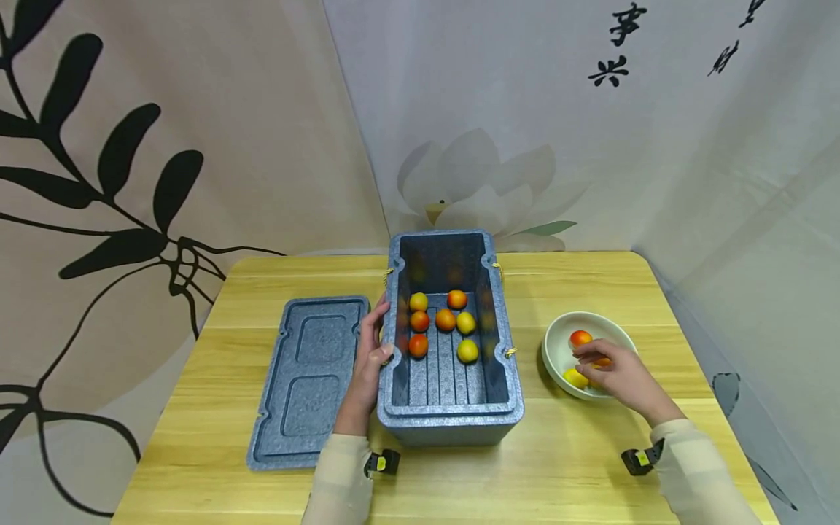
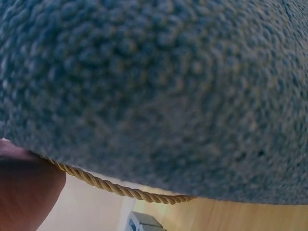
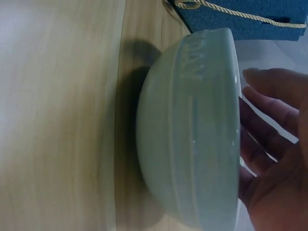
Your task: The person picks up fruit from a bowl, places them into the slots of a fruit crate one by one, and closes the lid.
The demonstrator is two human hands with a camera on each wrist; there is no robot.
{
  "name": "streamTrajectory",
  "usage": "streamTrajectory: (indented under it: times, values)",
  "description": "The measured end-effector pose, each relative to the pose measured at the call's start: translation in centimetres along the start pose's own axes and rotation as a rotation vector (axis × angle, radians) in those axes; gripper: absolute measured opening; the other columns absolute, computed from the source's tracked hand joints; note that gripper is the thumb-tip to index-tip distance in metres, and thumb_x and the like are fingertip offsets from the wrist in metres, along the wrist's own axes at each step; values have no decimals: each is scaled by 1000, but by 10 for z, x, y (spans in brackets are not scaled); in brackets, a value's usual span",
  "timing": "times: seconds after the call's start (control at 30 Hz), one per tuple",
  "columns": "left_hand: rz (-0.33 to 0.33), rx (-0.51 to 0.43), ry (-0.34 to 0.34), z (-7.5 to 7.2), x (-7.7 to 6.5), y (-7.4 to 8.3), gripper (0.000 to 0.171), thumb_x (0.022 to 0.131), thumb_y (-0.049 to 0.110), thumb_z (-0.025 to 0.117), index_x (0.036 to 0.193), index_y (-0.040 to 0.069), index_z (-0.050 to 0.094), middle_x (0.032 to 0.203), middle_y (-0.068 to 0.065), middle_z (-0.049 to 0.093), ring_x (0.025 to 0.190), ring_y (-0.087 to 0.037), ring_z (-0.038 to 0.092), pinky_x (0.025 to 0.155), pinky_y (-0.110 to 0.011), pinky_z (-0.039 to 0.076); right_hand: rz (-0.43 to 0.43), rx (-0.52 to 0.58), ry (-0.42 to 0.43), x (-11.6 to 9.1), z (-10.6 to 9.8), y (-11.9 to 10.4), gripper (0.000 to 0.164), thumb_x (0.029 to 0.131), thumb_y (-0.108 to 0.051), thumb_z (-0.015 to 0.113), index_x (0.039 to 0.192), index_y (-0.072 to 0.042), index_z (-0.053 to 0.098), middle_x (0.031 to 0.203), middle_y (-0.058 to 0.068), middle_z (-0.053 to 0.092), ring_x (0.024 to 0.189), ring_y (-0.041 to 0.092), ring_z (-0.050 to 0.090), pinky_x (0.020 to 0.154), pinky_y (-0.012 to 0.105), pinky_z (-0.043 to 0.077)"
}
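Note:
A blue-grey foam box (image 1: 453, 421) stands uncovered on the table, with several small round fruits, orange-red (image 1: 418, 345) and yellow (image 1: 467, 351), on its ribbed floor. My left hand (image 1: 367, 357) holds the box's left wall, thumb at the rim and fingers along the outside. In the left wrist view the box wall (image 2: 159, 96) fills most of the picture above a twisted rope handle (image 2: 125, 189). Over a pale green bowl (image 1: 558, 343) my right hand (image 1: 613, 372) reaches down with loosely bent fingers. An orange-red fruit (image 1: 580, 338) and a yellow one (image 1: 575, 378) show beside those fingers.
The box's foam lid (image 1: 321, 379) lies flat on the wooden table (image 1: 558, 467), left of the box. Gold cord handles (image 1: 510, 352) sit at the box's sides. A printed cloth (image 1: 499, 95) hangs behind the table. Each wrist carries a small black camera (image 1: 638, 461).

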State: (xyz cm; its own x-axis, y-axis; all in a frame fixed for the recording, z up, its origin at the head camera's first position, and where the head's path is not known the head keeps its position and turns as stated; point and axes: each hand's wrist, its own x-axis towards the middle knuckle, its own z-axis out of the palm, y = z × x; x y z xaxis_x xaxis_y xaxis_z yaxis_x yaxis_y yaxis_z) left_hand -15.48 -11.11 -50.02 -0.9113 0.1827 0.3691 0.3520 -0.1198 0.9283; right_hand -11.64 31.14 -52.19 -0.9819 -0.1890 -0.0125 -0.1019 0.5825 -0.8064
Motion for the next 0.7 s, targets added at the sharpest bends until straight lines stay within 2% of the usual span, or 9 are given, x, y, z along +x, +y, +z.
streamTrajectory:
  times: [0.1, 0.3, 0.4, 0.57, 0.7]
  values:
    - [1, 0, -1, 0, 0, 0, 63, 88, 17, 41, 148, 2, 30, 162, -12, 15, 146, -27, 9, 109, -60, 5, -20, -16, -13, 2, 2, -1, 29, 88, -5, 71, 115, 6, 64, 114, 17, 63, 97, 32, 64, 83, 29, 52]
    - [1, 3, 4, 0, 0, 1, 63, 88, 18, 41, 149, 3, 30, 161, -10, 16, 146, -27, 10, 110, -60, 4, -80, 33, -48, 4, 7, 1, 24, 85, 4, 70, 108, 9, 63, 107, 22, 61, 94, 38, 65, 80, 33, 54]
    - [4, 4, 5, 1, 0, 2, 63, 88, 18, 41, 148, 3, 30, 161, -10, 16, 146, -27, 10, 110, -61, 3, -74, 21, -61, 4, 10, 3, 23, 85, 2, 71, 106, 6, 64, 106, 20, 62, 93, 37, 64, 78, 35, 54]
    - [9, 3, 0, 1, 0, 1, 64, 88, 18, 42, 148, 2, 30, 161, -12, 16, 146, -28, 10, 109, -62, 3, -31, -100, -88, 3, 12, 6, 25, 85, -6, 74, 108, -1, 67, 108, 10, 64, 96, 31, 63, 77, 39, 53]
    - [1, 5, 7, 1, 0, 0, 64, 88, 19, 42, 148, 3, 31, 161, -10, 16, 146, -27, 11, 109, -61, 6, -47, -169, -71, 4, 13, 6, 23, 83, -9, 76, 105, -5, 69, 104, 5, 65, 96, 29, 62, 83, 46, 50]
